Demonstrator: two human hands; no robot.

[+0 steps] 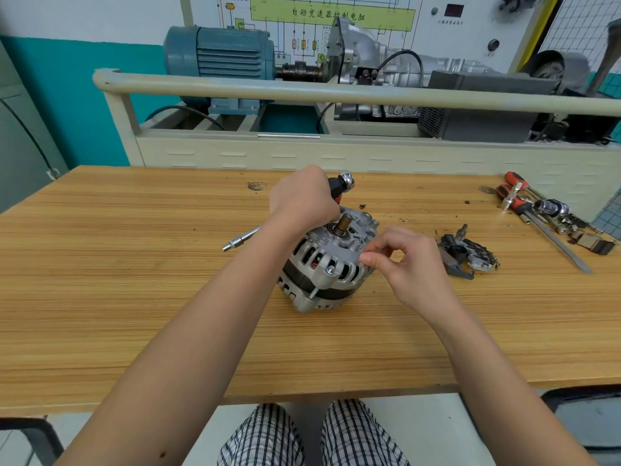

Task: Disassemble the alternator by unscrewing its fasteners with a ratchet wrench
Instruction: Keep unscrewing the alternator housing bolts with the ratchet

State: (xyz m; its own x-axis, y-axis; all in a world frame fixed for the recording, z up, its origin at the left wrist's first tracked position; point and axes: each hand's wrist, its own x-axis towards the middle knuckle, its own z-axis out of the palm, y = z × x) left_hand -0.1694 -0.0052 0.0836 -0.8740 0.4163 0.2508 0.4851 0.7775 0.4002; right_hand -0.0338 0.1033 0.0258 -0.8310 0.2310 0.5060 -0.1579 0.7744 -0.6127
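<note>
A silver alternator [322, 264] with a slotted housing stands on the wooden table [134, 280], its shaft [344, 223] pointing up. My left hand [302, 200] grips the black and red handle of a ratchet wrench [342, 185], whose chrome end shows beyond my fist at the far side of the housing. My right hand [408, 260] pinches something small at the right rim of the housing; what it pinches is hidden by the fingertips. A bolt head [330, 270] sits on the front lug.
A chrome extension bar [240, 239] lies left of the alternator. A removed black rectifier part [468, 255] lies to the right. Screwdrivers, sockets and small parts [544, 213] crowd the far right corner. A machine bench with a rail [336, 92] stands behind the table.
</note>
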